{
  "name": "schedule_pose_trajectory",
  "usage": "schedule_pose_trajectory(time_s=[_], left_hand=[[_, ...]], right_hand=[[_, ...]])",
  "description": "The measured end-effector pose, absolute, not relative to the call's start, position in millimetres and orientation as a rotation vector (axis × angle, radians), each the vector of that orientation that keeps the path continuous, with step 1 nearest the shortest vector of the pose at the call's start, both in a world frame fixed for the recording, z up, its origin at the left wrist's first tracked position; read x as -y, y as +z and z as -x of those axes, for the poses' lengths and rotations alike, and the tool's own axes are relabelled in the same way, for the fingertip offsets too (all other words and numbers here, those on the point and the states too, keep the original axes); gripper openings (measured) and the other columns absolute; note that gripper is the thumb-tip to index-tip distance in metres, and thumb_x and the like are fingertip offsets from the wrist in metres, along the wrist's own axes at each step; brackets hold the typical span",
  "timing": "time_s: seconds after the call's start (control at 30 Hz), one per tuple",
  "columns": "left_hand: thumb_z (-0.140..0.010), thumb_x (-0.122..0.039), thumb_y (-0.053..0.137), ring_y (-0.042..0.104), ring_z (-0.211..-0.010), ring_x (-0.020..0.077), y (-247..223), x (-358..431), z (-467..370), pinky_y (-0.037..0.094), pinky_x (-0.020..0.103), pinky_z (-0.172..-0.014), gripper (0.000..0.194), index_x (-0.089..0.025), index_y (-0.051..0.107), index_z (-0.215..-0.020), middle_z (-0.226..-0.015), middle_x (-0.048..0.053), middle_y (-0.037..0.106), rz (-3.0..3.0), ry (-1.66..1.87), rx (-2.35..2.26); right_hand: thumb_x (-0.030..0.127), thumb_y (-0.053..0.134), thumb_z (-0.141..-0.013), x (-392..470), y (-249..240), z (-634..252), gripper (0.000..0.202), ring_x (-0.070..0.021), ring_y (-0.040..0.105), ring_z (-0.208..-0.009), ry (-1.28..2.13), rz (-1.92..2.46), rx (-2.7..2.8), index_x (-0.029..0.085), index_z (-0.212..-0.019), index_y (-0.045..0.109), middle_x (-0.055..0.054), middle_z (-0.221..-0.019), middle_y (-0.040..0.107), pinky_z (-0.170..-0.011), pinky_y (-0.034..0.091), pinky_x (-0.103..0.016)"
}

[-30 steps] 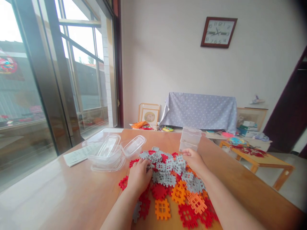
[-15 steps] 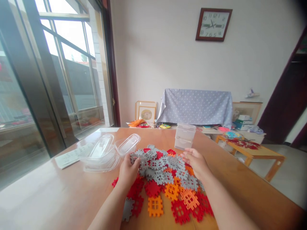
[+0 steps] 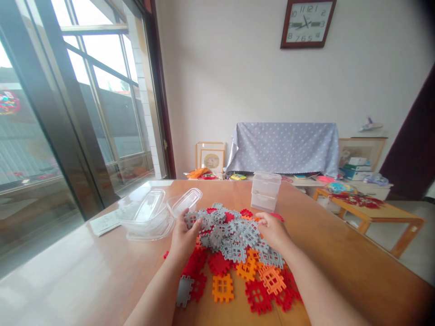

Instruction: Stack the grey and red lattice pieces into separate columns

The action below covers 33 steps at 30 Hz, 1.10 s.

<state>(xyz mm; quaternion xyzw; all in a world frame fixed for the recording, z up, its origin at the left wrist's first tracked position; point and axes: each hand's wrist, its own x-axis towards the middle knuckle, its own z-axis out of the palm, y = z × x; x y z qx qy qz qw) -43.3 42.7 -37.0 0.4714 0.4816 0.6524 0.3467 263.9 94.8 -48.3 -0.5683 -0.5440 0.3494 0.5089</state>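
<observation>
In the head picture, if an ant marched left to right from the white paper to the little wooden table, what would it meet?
White paper → big clear tub → left hand → orange piece → right hand → little wooden table.

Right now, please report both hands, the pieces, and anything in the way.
Left hand at gray piece, grip unclear. Right hand at right edge of pile. Gray, red, orange pieces overlap. Translucent boxes beyond, apparently not blocking.

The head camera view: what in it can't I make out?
In the head view:
Pile of red, grey and orange notched plastic pieces: lower ones hidden by those on top.
Anything under the right hand: hidden by it.
Print on the white paper: too small, partly behind clear plastic containers.
Brown-framed wall clock: top cropped by picture edge.
</observation>
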Motion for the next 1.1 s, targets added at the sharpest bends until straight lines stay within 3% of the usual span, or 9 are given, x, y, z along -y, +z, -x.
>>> schedule_pose_trajectory(time_s=[0.17, 0.33, 0.53, 0.6, 0.7, 0.8, 0.93, 1.0, 1.1], left_hand=[[-0.08, -0.045, 0.073, 0.068, -0.087, 0.0177, -30, -40, 40, 0.054, 0.035, -0.083, 0.082, -0.021, 0.031, -0.147, -0.107, 0.008, 0.066, -1.184, 1.732, -1.203], [-0.079, -0.044, 0.075, 0.067, -0.102, 0.0222, -33, -37, 42, 0.051, 0.036, -0.091, 0.084, -0.023, 0.035, -0.15, -0.122, 0.013, 0.067, -1.264, 1.657, -1.302], [-0.089, -0.04, 0.06, 0.057, -0.124, 0.0301, -39, -38, 48, 0.043, 0.048, -0.104, 0.056, -0.021, 0.049, -0.14, -0.132, 0.015, 0.063, -1.736, 1.552, -1.707], [-0.091, -0.041, 0.057, 0.055, -0.126, 0.03, -36, -34, 47, 0.041, 0.049, -0.106, 0.05, -0.022, 0.052, -0.137, -0.132, 0.013, 0.062, -1.862, 1.543, -1.772], [-0.091, -0.047, 0.056, 0.054, -0.126, 0.0289, -29, -24, 40, 0.041, 0.048, -0.107, 0.049, -0.027, 0.053, -0.136, -0.133, 0.009, 0.062, -2.063, 1.379, -1.686], [-0.08, -0.061, 0.067, 0.048, -0.133, 0.0329, -25, -12, 31, 0.037, 0.051, -0.111, 0.072, -0.032, 0.049, -0.143, -0.141, 0.009, 0.057, -2.27, 1.092, -1.523], [-0.056, -0.069, 0.081, 0.032, -0.143, 0.042, -28, -7, 23, 0.026, 0.059, -0.115, 0.108, -0.034, 0.041, -0.15, -0.153, 0.01, 0.044, -2.418, 0.772, -1.418], [-0.058, -0.063, 0.083, 0.033, -0.142, 0.0413, -30, -8, 21, 0.027, 0.058, -0.115, 0.1, -0.035, 0.046, -0.147, -0.153, 0.009, 0.045, -2.432, 0.721, -1.421], [-0.074, -0.046, 0.076, 0.046, -0.132, 0.0349, -29, -10, 19, 0.035, 0.049, -0.11, 0.061, -0.035, 0.061, -0.132, -0.141, 0.006, 0.056, -2.394, 0.785, -1.472]], right_hand=[[0.02, 0.071, -0.068, -89, -35, -259, 0.039, -0.0228, 0.068, -0.086, 0.683, 1.275, 1.316, 0.025, -0.107, 0.074, -0.005, -0.099, 0.076, -0.084, 0.051, -0.036], [0.034, 0.074, -0.073, -78, -19, -262, 0.038, -0.0263, 0.066, -0.107, 0.609, 1.271, 1.458, 0.025, -0.11, 0.074, -0.006, -0.113, 0.074, -0.101, 0.047, -0.041], [0.054, 0.065, -0.083, -63, -2, -271, 0.057, -0.0285, 0.056, -0.128, 0.533, 1.309, 1.846, 0.025, -0.132, 0.061, -0.009, -0.136, 0.063, -0.109, 0.042, -0.046], [0.059, 0.071, -0.077, -56, 2, -275, 0.075, -0.0305, 0.045, -0.139, 0.566, 1.294, 2.055, 0.027, -0.143, 0.053, -0.01, -0.15, 0.051, -0.116, 0.035, -0.047], [0.062, 0.082, -0.061, -42, 3, -275, 0.11, -0.0347, 0.019, -0.152, 0.698, 1.358, 2.347, 0.031, -0.155, 0.034, -0.008, -0.166, 0.019, -0.121, 0.023, -0.051], [0.059, 0.089, -0.05, -33, -1, -267, 0.129, -0.0379, 0.002, -0.153, 0.76, 1.492, 2.492, 0.039, -0.157, 0.02, -0.004, -0.169, 0.003, -0.121, 0.018, -0.057], [0.053, 0.089, -0.052, -32, -7, -254, 0.127, -0.0398, 0.005, -0.153, 0.613, 1.555, 2.544, 0.041, -0.157, 0.019, -0.005, -0.168, 0.004, -0.118, 0.014, -0.063], [0.051, 0.086, -0.059, -34, -8, -250, 0.114, -0.0393, 0.017, -0.151, 0.555, 1.534, 2.52, 0.04, -0.155, 0.026, -0.007, -0.167, 0.014, -0.118, 0.018, -0.06], [0.046, 0.081, -0.066, -37, -8, -246, 0.091, -0.0365, 0.039, -0.142, 0.47, 1.464, 2.47, 0.037, -0.149, 0.044, -0.008, -0.157, 0.04, -0.116, 0.028, -0.053]])
